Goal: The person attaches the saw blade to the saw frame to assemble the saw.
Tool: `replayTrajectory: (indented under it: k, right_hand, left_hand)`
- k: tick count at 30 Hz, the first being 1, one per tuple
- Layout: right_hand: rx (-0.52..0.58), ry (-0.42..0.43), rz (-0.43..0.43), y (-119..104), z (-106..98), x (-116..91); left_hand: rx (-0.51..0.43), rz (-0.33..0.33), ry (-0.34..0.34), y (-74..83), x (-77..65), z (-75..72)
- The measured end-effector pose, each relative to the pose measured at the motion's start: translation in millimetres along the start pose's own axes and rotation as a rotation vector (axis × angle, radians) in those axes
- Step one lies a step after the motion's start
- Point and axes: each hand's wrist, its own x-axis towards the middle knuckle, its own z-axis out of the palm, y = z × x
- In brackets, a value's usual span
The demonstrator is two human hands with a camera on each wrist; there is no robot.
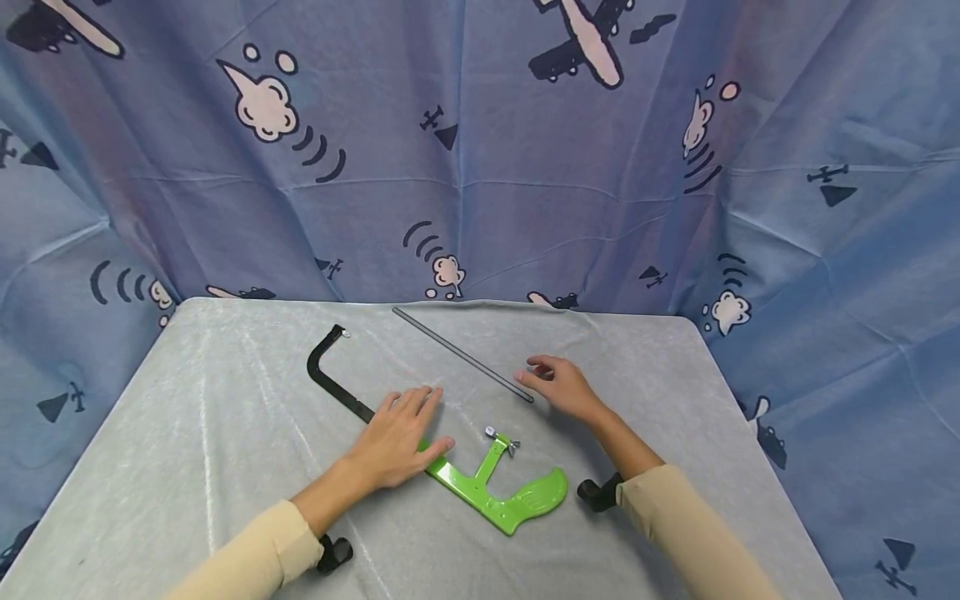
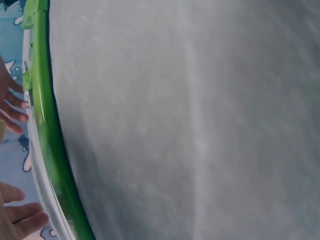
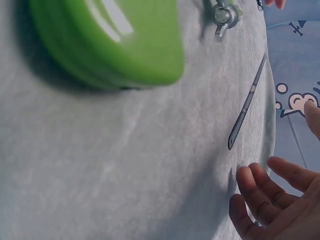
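A hacksaw frame (image 1: 468, 487) with a green grip and a black bent front arm (image 1: 337, 392) lies slantwise on the grey cloth. My left hand (image 1: 397, 442) is over its middle with fingers spread and straight, hiding part of the bar; whether it touches the bar I cannot tell. Beyond it lies a thin dark grey hacksaw blade (image 1: 461, 354), separate from the frame. Close to the blade's near end is my right hand (image 1: 562, 387), its fingers loosely bent and holding nothing. In the right wrist view, the fingertips (image 3: 245, 175) are apart from the blade (image 3: 245, 110).
A wing nut (image 3: 223, 17) sits on the green frame's post. Grey cloth covers the table (image 1: 247, 475), and a blue curtain (image 1: 375, 167) printed with planes hangs behind its far edge. Each wrist carries a black camera mount (image 1: 600, 493).
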Motion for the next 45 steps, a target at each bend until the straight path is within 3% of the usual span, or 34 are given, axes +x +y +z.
replayTrajectory:
  k: [9,17,23,28,45]
  right_hand:
    - [0.179,-0.046,0.159,-3,0,4]
    - [0.201,-0.065,0.155,-1,5,5]
    - [0.227,-0.071,0.179,2,7,7]
    - [0.226,-0.078,0.196,6,8,9]
    - [0.227,-0.080,0.142,9,11,14]
  left_hand:
    - [-0.308,-0.123,-0.078,19.1,7.9,0.0]
    - [-0.705,-0.270,-0.123,30.1,18.0,-2.7]
    - [-0.885,-0.302,-0.229,34.0,23.6,-2.9]
    - [-0.927,-0.295,-0.280,36.5,27.6,1.5]
    - [-0.958,-0.209,-0.314,45.0,30.0,10.5]
